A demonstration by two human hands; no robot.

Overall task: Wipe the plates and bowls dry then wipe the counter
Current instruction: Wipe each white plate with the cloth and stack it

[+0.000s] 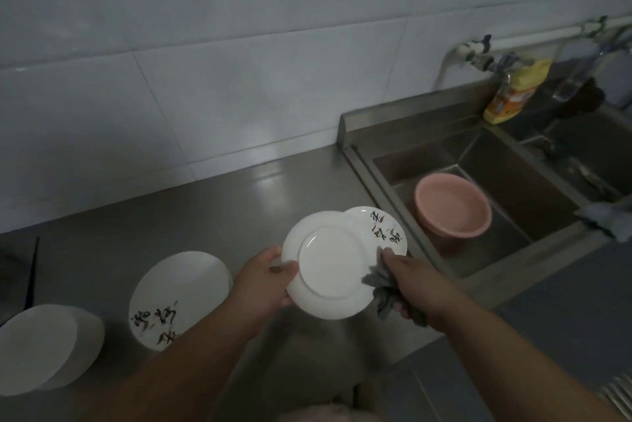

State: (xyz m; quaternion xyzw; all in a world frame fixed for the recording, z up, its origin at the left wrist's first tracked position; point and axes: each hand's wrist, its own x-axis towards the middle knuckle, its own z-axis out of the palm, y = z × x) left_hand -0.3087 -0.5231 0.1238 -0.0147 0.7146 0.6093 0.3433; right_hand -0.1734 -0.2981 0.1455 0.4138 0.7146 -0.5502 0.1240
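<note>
**A:** From the head camera, what is the left hand (270, 279) doing?

**B:** It grips a white plate (328, 266) by its left edge, thumb curled over the rim onto the underside, which is turned up toward the camera. The plate is lifted off the steel counter (212, 209) and tilted.

**A:** And the right hand (408, 279)?

**B:** Its fingers are curled round a bunched grey cloth (381, 281), which it presses against the right edge of that plate. Just beyond its fingertips a second plate (383, 226) with black brush lettering lies on the counter, partly hidden behind the held one.

**A:** What is left of the left hand?

**B:** Another lettered plate (178, 298) lies flat on the counter, near the left forearm. Further left, well apart from the hand, stand white bowls (48, 349), seemingly turned upside down; I cannot tell how many.

**A:** And to the right of the right hand?

**B:** A steel sink (506, 178), with a pink basin (453, 204) leaning inside it. Beyond that, at the back rim, stands a yellow bottle (513, 96) under the taps (478, 52). Something grey lies on the sink's front rim further right; it is too blurred to name.
</note>
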